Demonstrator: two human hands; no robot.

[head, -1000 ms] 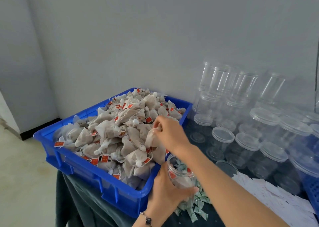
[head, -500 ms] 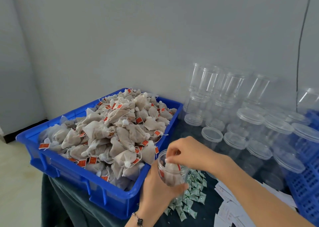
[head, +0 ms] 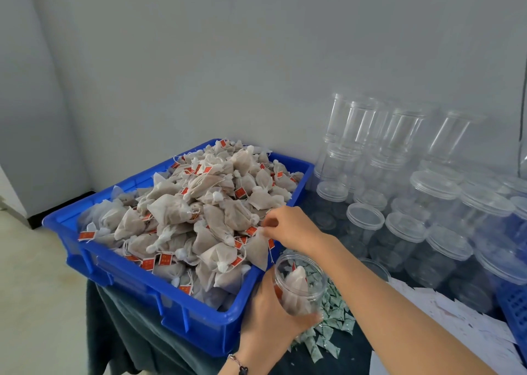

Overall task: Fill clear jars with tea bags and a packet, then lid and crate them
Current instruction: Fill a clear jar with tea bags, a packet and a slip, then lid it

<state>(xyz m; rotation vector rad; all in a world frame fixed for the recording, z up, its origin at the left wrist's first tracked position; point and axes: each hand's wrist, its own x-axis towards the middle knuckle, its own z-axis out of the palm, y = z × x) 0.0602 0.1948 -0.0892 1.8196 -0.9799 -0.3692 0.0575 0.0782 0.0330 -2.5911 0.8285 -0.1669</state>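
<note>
A blue bin (head: 182, 312) on the dark table holds a heap of tea bags (head: 199, 212) with red tags. My left hand (head: 271, 317) grips a clear jar (head: 299, 283) just off the bin's near right corner; the jar is open-topped and has tea bags inside. My right hand (head: 291, 226) is above the jar at the bin's right edge, its fingertips pinching the top of a tea bag (head: 258, 249) on the heap. Small green packets (head: 328, 332) lie scattered on the table under and behind the jar.
Many empty clear jars, some lidded (head: 365, 218), stand and stack (head: 359, 123) along the wall to the right. White paper slips (head: 456, 323) lie at the near right. A blue crate (head: 513, 303) shows at the right edge. Floor drops away left of the table.
My right hand left the jar's mouth, where it had put a tea bag, and moved back up-left to the heap to pinch another bag. My left hand kept holding the jar.
</note>
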